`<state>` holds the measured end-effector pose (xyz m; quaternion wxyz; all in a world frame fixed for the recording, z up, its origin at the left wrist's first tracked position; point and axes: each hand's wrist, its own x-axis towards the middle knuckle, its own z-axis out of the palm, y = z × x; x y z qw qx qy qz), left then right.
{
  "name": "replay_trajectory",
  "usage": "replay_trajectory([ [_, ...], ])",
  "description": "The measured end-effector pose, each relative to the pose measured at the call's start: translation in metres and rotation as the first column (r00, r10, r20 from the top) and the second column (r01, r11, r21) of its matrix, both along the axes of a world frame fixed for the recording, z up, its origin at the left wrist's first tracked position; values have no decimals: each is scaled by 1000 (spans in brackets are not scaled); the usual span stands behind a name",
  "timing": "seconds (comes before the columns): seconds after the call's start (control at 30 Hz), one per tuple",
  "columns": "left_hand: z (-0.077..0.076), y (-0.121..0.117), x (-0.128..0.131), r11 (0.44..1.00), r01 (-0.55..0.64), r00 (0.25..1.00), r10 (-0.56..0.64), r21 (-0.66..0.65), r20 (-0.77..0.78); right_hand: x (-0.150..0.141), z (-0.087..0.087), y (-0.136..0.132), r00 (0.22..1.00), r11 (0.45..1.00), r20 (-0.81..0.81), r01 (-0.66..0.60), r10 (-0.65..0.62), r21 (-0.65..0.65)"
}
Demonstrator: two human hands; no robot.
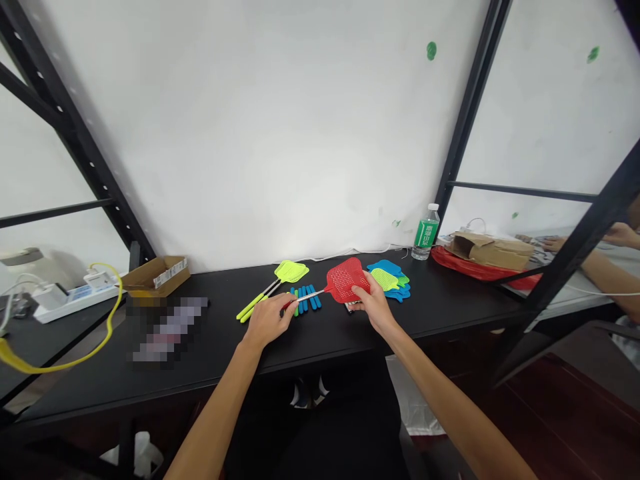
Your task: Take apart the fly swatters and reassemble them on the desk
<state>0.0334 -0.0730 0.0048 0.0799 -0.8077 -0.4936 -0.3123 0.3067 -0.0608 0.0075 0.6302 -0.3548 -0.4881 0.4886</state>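
Observation:
A red fly swatter (pixel 345 280) is held level over the black table between my two hands. My left hand (pixel 270 319) is closed round its handle end, where a bit of red shows by the fingers. My right hand (pixel 374 305) grips the edge of the red perforated head. Beyond my left hand lie yellow-green fly swatters (pixel 291 271) with metal shafts. Several blue and green handles (pixel 314 297) lie in a row behind the red swatter's shaft. Close to my right hand is a pile of loose swatter heads (pixel 390 277) in blue, yellow-green and green.
A water bottle (pixel 426 232) stands at the back right, near a torn cardboard box (pixel 490 252) on red plastic. To the left are an open cardboard box (pixel 157 279), a white power strip (pixel 77 302) and a yellow cable (pixel 109 327). Another person's arm (pixel 607 277) shows at far right.

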Motion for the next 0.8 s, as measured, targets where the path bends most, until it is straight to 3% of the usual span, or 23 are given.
replay_trajectory([
  [0.43, -3, 2, 0, 998, -16, 998, 19, 54, -54, -10, -7, -1, 994, 999, 108, 28, -32, 38],
  [0.67, -1, 1, 1, 999, -38, 997, 40, 27, -64, -8, -13, 4, 990, 999, 142, 13, -6, -46],
  [0.8, 1, 0, 5, 999, -35, 998, 34, -15, -52, -4, -19, 8, 969, 994, 221, 110, -109, 7],
])
